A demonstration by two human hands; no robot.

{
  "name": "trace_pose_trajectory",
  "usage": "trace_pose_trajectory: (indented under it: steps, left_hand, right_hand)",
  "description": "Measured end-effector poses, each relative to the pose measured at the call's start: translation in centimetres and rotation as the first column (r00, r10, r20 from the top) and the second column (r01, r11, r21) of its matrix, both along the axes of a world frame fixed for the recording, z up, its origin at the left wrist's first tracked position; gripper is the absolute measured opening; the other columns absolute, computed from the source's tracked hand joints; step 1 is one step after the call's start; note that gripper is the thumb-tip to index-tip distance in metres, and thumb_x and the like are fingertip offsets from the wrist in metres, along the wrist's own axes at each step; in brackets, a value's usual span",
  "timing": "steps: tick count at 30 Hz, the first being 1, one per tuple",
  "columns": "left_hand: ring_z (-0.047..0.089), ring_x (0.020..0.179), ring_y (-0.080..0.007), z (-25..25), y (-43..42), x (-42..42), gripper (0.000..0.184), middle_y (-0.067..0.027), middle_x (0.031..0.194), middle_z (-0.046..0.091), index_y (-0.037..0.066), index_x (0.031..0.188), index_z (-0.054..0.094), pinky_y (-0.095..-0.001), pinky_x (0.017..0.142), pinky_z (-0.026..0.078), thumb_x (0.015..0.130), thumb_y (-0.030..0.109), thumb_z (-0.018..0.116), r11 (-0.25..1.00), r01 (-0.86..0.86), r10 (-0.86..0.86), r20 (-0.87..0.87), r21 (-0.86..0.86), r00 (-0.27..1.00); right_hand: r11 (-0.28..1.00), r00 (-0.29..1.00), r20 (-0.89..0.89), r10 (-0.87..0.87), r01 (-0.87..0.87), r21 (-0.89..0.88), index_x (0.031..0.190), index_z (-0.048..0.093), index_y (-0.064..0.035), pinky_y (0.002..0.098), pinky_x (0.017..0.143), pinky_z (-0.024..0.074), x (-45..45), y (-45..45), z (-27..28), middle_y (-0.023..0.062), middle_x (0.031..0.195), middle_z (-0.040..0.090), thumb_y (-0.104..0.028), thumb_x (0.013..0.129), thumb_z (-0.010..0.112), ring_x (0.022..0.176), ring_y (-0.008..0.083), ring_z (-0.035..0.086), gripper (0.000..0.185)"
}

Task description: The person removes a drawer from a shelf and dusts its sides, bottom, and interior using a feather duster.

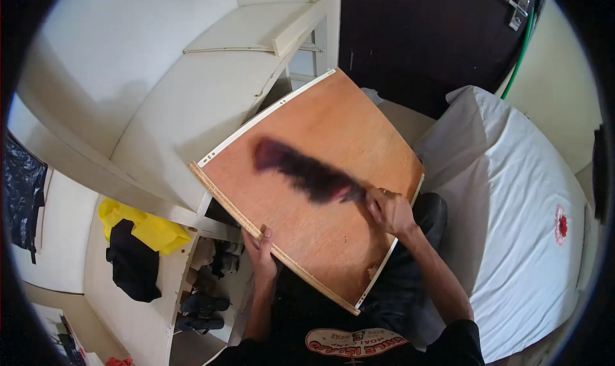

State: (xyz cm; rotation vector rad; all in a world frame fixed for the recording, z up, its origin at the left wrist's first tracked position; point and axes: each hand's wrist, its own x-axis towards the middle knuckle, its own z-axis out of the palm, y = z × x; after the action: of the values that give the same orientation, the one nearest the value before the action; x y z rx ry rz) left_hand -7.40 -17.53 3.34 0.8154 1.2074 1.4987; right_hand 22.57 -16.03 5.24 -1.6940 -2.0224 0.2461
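A wooden drawer (359,132) is tilted over my lap, its broad brown bottom panel facing me and white runners along two sides. My left hand (261,254) grips its lower-left edge, the thumb over the raw board rim. Closed on one end of a dark, maroon-tinged cloth (307,174), my right hand (391,212) is over the right part of the panel. The cloth stretches leftward across the panel and is smeared by motion. Whether it touches the wood, I cannot tell.
A white cabinet (186,103) stands to the left, with shoes (204,311) in its lower opening. Yellow fabric (144,228) and a black cloth (132,263) lie on a white surface. A white-covered bulk (512,218) is at right, near a dark door (423,39).
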Motion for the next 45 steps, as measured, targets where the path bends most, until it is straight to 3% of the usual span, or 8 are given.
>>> trace_pose_trajectory:
  steps: [9, 12, 17, 20, 24, 28, 42, 45]
  left_hand:
    - [0.045, 0.108, -0.0200, -0.8, 0.4, -0.4, 0.071, -0.0129, 0.121, 0.046, -0.002, 0.142, 0.027, -0.0360, 0.097, 0.034, 0.086, 0.022, 0.063, 0.996, 0.068, -0.071, 0.039, 0.059, 0.997]
    - [0.043, 0.112, -0.0211, -1.5, 0.4, -0.8, 0.071, -0.0139, 0.125, 0.044, -0.003, 0.143, 0.026, -0.0374, 0.101, 0.032, 0.088, 0.024, 0.062, 0.994, 0.084, -0.086, 0.037, 0.066, 0.996]
    - [0.036, 0.128, -0.0258, -1.0, 0.1, -0.4, 0.076, -0.0179, 0.137, 0.037, -0.003, 0.146, 0.021, -0.0398, 0.109, 0.025, 0.090, 0.029, 0.062, 1.000, 0.011, -0.011, -0.028, -0.013, 1.000]
    - [0.031, 0.134, -0.0274, -1.1, 0.0, -0.6, 0.078, -0.0197, 0.141, 0.034, -0.003, 0.146, 0.020, -0.0410, 0.112, 0.023, 0.090, 0.027, 0.064, 1.000, 0.027, -0.027, -0.113, 0.001, 0.993]
    - [0.036, 0.131, -0.0271, -0.8, 0.2, -0.4, 0.077, -0.0192, 0.141, 0.035, -0.003, 0.146, 0.021, -0.0416, 0.110, 0.027, 0.089, 0.023, 0.065, 0.998, 0.061, -0.060, -0.061, 0.014, 0.996]
    - [0.041, 0.126, -0.0258, 0.5, 0.3, -0.2, 0.074, -0.0180, 0.139, 0.037, -0.003, 0.144, 0.023, -0.0411, 0.108, 0.031, 0.088, 0.020, 0.065, 0.996, 0.087, -0.087, -0.028, 0.014, 0.996]
    - [0.044, 0.119, -0.0246, 0.3, 0.3, -0.5, 0.070, -0.0181, 0.132, 0.042, -0.003, 0.140, 0.029, -0.0394, 0.103, 0.034, 0.084, 0.020, 0.064, 0.996, 0.094, -0.094, -0.041, -0.008, 0.995]
    - [0.044, 0.120, -0.0252, 1.1, 0.3, -0.4, 0.072, -0.0180, 0.132, 0.042, -0.003, 0.141, 0.028, -0.0395, 0.104, 0.033, 0.084, 0.021, 0.064, 0.993, 0.117, -0.116, -0.053, 0.011, 0.992]
  right_hand:
    - [0.997, 0.997, 0.011, -0.072, 0.071, 0.039, 0.102, 0.058, -0.0016, 0.0475, 0.058, 0.0508, 2.1, -0.1, -1.0, 0.0254, 0.071, 0.062, -0.012, 0.093, 0.052, 0.067, 0.0429, 0.064, 0.015]
    - [0.937, 0.930, -0.115, -0.350, 0.346, -0.056, 0.102, 0.057, -0.0011, 0.0458, 0.060, 0.0529, 1.7, 0.1, -1.0, 0.0251, 0.075, 0.064, -0.014, 0.092, 0.054, 0.069, 0.0411, 0.065, 0.017]
    - [0.988, 0.990, -0.003, -0.138, 0.138, 0.071, 0.101, 0.056, -0.0022, 0.0497, 0.054, 0.0512, 3.0, -0.5, -1.4, 0.0261, 0.071, 0.062, -0.015, 0.094, 0.051, 0.066, 0.0444, 0.063, 0.016]
    - [0.887, 0.885, -0.067, -0.461, 0.457, -0.067, 0.100, 0.056, -0.0028, 0.0488, 0.057, 0.0518, 3.5, 0.2, -2.8, 0.0258, 0.073, 0.063, -0.016, 0.094, 0.051, 0.068, 0.0434, 0.064, 0.015]
    - [0.967, 0.967, -0.046, -0.252, 0.251, -0.034, 0.101, 0.055, -0.0026, 0.0524, 0.058, 0.0518, 2.5, -1.2, -0.7, 0.0295, 0.075, 0.062, -0.018, 0.096, 0.048, 0.073, 0.0458, 0.063, 0.017]
    - [0.865, 0.862, -0.073, -0.501, 0.496, -0.080, 0.100, 0.055, -0.0042, 0.0514, 0.057, 0.0523, 4.1, -0.1, -3.2, 0.0271, 0.073, 0.063, -0.018, 0.095, 0.051, 0.069, 0.0453, 0.063, 0.015]
    - [0.941, 0.937, -0.130, -0.325, 0.334, 0.051, 0.090, 0.058, 0.0000, 0.0515, 0.057, 0.0504, 4.8, -0.3, -1.5, 0.0304, 0.073, 0.060, -0.016, 0.094, 0.051, 0.071, 0.0474, 0.062, 0.017]
    - [0.830, 0.827, -0.080, -0.556, 0.550, -0.091, 0.093, 0.058, -0.0001, 0.0510, 0.059, 0.0510, 5.3, 0.7, -2.1, 0.0291, 0.074, 0.061, -0.015, 0.093, 0.052, 0.073, 0.0464, 0.063, 0.017]
